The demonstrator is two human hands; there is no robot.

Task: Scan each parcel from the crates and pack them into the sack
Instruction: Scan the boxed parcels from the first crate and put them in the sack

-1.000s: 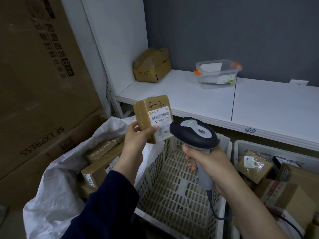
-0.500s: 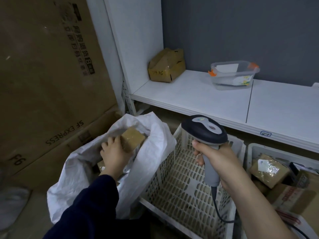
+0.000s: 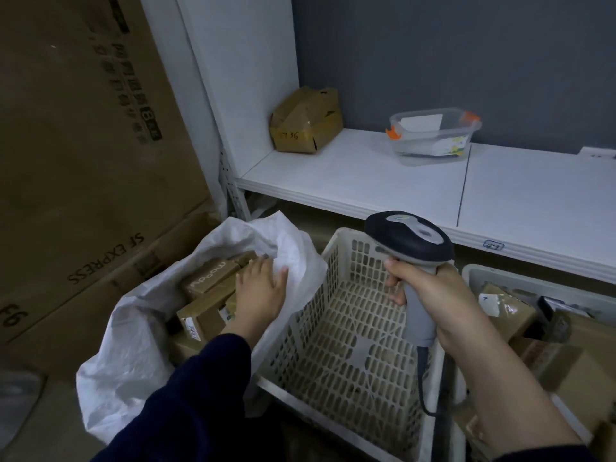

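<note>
Head view: sack [image 3: 133, 361] beside crate [image 3: 346, 261].
Left hand [image 3: 260, 291], fingers [image 3: 253, 270] released, rests on parcels [image 3: 210, 278]; right hand [image 3: 436, 295] grips scanner [image 3: 410, 238].

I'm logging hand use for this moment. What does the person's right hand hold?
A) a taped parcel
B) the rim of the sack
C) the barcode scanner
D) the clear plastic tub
C: the right hand grips the handle of the barcode scanner above the white crate, while the left hand lies open on the parcels in the sack.
</note>
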